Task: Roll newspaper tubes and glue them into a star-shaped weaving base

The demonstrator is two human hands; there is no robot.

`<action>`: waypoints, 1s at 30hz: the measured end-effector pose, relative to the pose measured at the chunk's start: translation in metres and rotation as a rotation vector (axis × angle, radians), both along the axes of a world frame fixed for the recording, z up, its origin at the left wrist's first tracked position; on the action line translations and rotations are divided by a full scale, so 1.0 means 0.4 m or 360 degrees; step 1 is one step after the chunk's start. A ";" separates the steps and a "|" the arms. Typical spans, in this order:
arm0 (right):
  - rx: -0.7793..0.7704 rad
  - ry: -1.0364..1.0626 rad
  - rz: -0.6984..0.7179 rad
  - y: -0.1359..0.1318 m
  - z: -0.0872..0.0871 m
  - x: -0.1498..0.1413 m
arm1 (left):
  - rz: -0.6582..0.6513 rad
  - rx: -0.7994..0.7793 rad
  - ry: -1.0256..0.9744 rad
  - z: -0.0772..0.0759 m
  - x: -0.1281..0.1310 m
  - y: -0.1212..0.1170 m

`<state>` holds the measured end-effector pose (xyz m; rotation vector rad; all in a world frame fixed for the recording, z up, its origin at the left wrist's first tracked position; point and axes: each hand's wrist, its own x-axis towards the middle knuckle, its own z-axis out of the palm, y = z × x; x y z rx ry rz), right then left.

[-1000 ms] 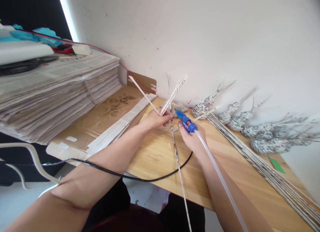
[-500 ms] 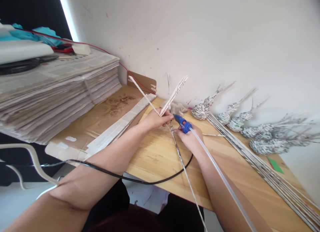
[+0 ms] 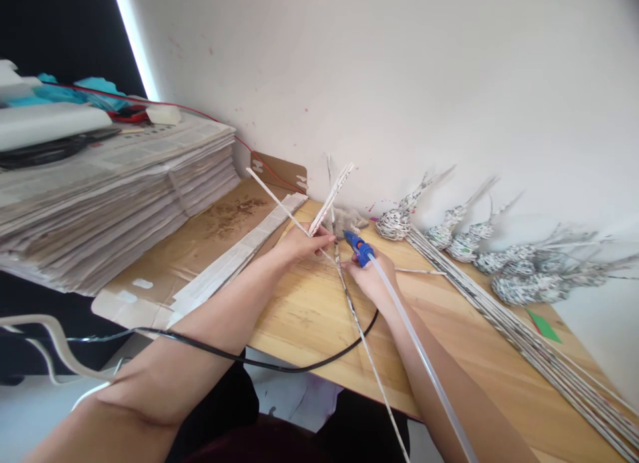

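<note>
Rolled-paper sticks rise in a bundle from my left hand, whose fingers are closed around them. One stick slants off to the upper left. My right hand grips a blue glue gun, its nozzle pointing left towards my left fingertips. A long clear glue stick trails from the gun's back over my right forearm. Between the hands a long paper stick runs down past the table's front edge. Whether the nozzle touches any stick, I cannot tell.
Several woven paper pieces line the wall at right, beside long paper rods on the wooden table. Left stands a tall newspaper stack on cardboard. A black cord loops across my left forearm.
The view has shifted slightly, moving the scene a little left. The glue gun's nozzle sits a bit farther from my left fingertips. Both hands keep their hold.
</note>
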<state>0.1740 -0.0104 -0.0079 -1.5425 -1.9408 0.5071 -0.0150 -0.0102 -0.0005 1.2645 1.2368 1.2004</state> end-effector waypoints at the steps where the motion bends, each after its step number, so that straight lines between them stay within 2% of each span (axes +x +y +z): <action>1: -0.0004 0.0002 0.0008 0.000 0.000 0.000 | 0.0048 -0.0059 -0.0009 0.006 -0.001 -0.004; 4: -0.0004 -0.0007 0.0035 0.003 -0.001 0.001 | 0.0181 -0.0331 -0.0082 0.027 -0.009 -0.024; 9: -0.0040 0.0051 0.0016 0.011 -0.003 0.004 | 0.0170 -0.0712 -0.0285 0.039 -0.049 -0.073; 12: -0.0051 0.0050 -0.0002 0.015 -0.005 0.004 | 0.0220 -0.0813 -0.0389 0.038 -0.088 -0.102; 15: -0.0064 0.0042 0.0001 0.014 -0.005 0.002 | 0.0243 -0.0829 -0.0494 0.055 -0.135 -0.131; 17: -0.0070 0.0033 0.0015 0.012 -0.004 0.000 | 0.0286 -0.0703 -0.0639 0.085 -0.178 -0.152; 19: -0.0073 0.0028 0.0026 0.011 -0.004 0.000 | 0.0447 -0.0496 -0.0691 0.127 -0.233 -0.173; 21: -0.0059 0.0016 0.0030 0.010 -0.003 0.000 | 0.0838 -0.0215 -0.0595 0.175 -0.289 -0.193; 22: -0.0051 0.0007 0.0028 0.010 -0.003 0.001 | 0.1122 -0.0002 -0.0542 0.197 -0.311 -0.204; 23: -0.0042 -0.0006 0.0026 0.010 -0.003 0.001 | 0.1306 0.0181 -0.0484 0.216 -0.326 -0.214; 26: -0.0021 -0.0054 0.0028 0.012 -0.004 0.001 | 0.1482 0.0783 -0.0134 0.239 -0.303 -0.239; 27: -0.0017 -0.0064 0.0031 0.013 -0.005 0.001 | 0.1478 0.0867 0.0013 0.232 -0.273 -0.244; 30: -0.0018 -0.0077 0.0027 0.017 -0.009 0.001 | 0.0677 0.0587 0.0659 0.170 -0.147 -0.239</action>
